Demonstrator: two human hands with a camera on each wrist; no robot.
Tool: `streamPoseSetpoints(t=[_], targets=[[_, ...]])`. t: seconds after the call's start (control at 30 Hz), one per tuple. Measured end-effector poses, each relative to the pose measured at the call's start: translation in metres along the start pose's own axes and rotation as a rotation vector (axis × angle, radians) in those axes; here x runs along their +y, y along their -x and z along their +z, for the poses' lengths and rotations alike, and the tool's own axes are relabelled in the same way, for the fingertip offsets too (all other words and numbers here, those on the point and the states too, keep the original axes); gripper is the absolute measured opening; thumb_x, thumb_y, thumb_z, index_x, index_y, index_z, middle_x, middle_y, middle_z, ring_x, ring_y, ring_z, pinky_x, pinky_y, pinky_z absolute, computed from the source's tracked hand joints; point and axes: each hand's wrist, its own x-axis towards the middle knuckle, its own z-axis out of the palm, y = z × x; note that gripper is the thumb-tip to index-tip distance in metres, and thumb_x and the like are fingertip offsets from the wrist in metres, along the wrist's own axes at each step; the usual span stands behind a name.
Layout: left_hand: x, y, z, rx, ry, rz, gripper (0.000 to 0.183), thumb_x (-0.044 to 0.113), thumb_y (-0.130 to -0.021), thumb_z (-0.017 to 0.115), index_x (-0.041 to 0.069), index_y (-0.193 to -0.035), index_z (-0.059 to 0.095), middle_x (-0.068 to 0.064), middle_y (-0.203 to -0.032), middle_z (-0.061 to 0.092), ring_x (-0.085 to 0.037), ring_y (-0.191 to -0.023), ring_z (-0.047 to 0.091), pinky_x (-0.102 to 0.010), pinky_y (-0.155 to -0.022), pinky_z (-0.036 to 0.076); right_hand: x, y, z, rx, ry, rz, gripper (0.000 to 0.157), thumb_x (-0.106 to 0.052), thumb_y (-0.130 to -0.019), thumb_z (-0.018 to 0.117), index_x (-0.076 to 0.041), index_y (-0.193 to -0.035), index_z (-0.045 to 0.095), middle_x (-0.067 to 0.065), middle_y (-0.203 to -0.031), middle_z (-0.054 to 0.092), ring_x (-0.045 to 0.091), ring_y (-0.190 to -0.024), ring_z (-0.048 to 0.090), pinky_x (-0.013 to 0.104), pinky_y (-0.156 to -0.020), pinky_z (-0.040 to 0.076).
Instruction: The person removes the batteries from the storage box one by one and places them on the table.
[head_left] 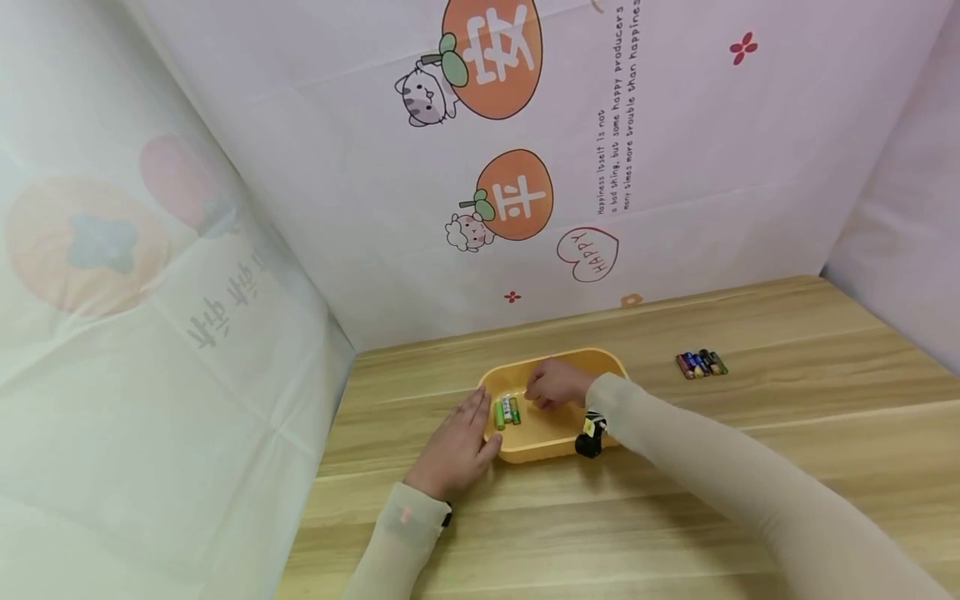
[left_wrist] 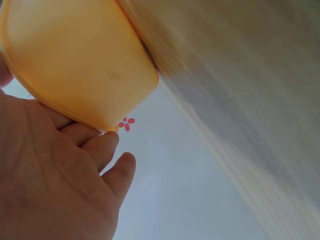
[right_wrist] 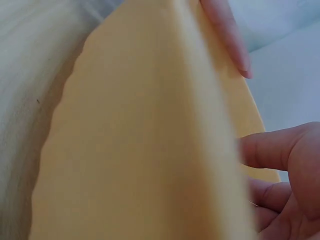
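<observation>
A yellow-orange plastic tray (head_left: pixel 540 450) sits on the wooden table. My left hand (head_left: pixel 455 446) rests on its left rim with fingers extended; the left wrist view shows the fingers (left_wrist: pixel 100 150) against the rim from below. Three batteries (head_left: pixel 507 411), green and whitish, stand side by side inside at the left end. Just right of them, my right hand (head_left: pixel 558 383) reaches down into the tray with bent fingers. In the right wrist view, the tray wall (right_wrist: pixel 125 130) covers the fingertips of that hand (right_wrist: pixel 295 175), so whatever lies between them is hidden.
Several batteries in dark, blue and gold colours (head_left: pixel 702 364) lie in a row on the table (head_left: pixel 600 533), right of the tray. White printed sheets (head_left: pixel 360 208) hang behind the table and along both sides. Black wrist cameras (head_left: pixel 588 443) are strapped to the sleeves.
</observation>
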Motion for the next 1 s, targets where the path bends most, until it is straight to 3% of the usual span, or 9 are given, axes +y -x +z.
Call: streamPoseSetpoints(t=[0.23, 0.63, 1.0], targets=[[0.0, 0.002, 0.001, 0.009, 0.002, 0.007, 0.067, 0.043, -0.104, 0.033, 0.0, -0.154, 0.021, -0.011, -0.161, 0.015, -0.022, -0.147, 0.013, -0.044, -0.114, 0.023, 0.006, -0.008, 0.013, 0.029, 0.048, 0.009, 0.01, -0.006, -0.087, 0.067, 0.001, -0.094, 0.067, 0.016, -0.082, 0.066, 0.025, -0.07, 0.066, 0.034, -0.061, 0.057], [-0.002, 0.002, 0.001, 0.01, 0.001, 0.018, 0.066, 0.042, -0.104, 0.033, 0.001, -0.154, 0.021, -0.011, -0.161, 0.014, -0.02, -0.147, 0.012, -0.042, -0.115, 0.021, 0.003, -0.013, 0.026, 0.058, 0.045, -0.003, 0.01, -0.005, -0.087, 0.065, 0.001, -0.092, 0.07, 0.013, -0.081, 0.063, 0.025, -0.068, 0.066, 0.034, -0.059, 0.057], [-0.001, 0.0, -0.001, 0.007, 0.011, 0.015, 0.065, 0.042, -0.104, 0.033, 0.001, -0.154, 0.022, -0.012, -0.16, 0.016, -0.02, -0.147, 0.011, -0.043, -0.114, 0.022, -0.004, -0.014, 0.03, 0.013, 0.144, -0.024, 0.01, -0.002, -0.085, 0.062, 0.0, -0.089, 0.071, 0.009, -0.075, 0.066, 0.019, -0.06, 0.063, 0.031, -0.057, 0.055]])
